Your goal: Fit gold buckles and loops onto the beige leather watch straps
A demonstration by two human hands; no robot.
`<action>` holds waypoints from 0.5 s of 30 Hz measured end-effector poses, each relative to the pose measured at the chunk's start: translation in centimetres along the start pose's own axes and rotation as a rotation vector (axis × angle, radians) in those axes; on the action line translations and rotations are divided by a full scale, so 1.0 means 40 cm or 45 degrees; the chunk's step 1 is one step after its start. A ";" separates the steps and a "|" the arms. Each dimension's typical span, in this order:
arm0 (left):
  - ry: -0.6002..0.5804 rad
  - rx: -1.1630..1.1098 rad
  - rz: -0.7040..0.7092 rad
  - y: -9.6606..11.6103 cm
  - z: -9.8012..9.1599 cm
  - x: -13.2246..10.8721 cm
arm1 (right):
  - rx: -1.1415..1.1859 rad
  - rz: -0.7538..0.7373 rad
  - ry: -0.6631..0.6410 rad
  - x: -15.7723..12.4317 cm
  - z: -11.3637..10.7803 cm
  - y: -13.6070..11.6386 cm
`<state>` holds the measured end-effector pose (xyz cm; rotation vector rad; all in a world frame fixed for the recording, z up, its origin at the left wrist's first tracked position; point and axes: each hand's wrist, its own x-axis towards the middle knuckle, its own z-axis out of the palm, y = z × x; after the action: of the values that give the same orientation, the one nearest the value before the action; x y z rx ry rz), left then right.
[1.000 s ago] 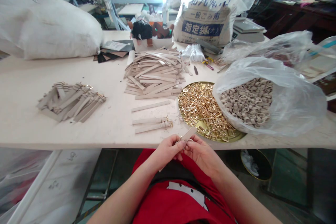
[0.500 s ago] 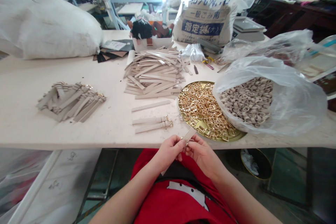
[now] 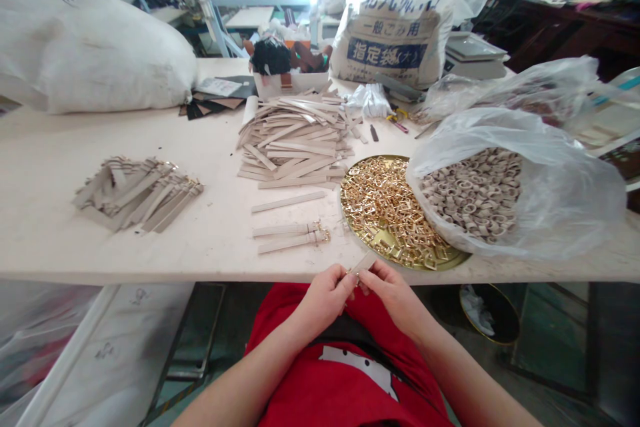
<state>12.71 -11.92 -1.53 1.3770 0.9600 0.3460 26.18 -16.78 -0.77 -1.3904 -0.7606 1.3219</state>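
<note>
Over the table's front edge, my left hand (image 3: pixel 333 290) and my right hand (image 3: pixel 386 285) meet with fingers closed on one beige strap (image 3: pixel 364 263). A bit of gold buckle (image 3: pixel 357 276) shows between the fingertips; most of it is hidden. Just beyond lie two straps with gold buckles (image 3: pixel 293 237) and a single plain strap (image 3: pixel 289 202). Right of these, a round gold tray (image 3: pixel 383 244) holds a heap of small gold buckles (image 3: pixel 390 197). Beside it, a clear plastic bag (image 3: pixel 565 187) lies open, full of beige strap loops (image 3: pixel 475 193).
A large pile of plain straps (image 3: pixel 295 140) lies mid-table, with a stack of buckled straps (image 3: pixel 143 193) to its left. Behind stand a white sack (image 3: pixel 90 47), a printed bag (image 3: pixel 390 33), a box (image 3: pixel 290 83) and a scale (image 3: pixel 475 53). Scissors (image 3: pixel 399 119) lie near the printed bag.
Both hands stay together on the strap, with the fingers slightly shifted. The right fingers now sit further over the strap, and less of its far end shows.
</note>
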 end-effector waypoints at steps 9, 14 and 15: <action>0.036 0.037 0.067 -0.001 0.008 -0.007 | -0.040 -0.045 -0.017 -0.009 0.012 -0.036; 0.105 0.132 0.103 0.007 0.008 -0.009 | -0.438 -0.236 0.140 -0.003 0.000 0.001; 0.114 0.143 0.099 0.007 0.007 -0.009 | -0.493 -0.266 0.138 -0.001 -0.003 0.005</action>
<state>12.81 -12.31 -1.16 1.5141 1.0138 0.4201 26.26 -16.90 -0.97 -1.6196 -1.0968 0.9607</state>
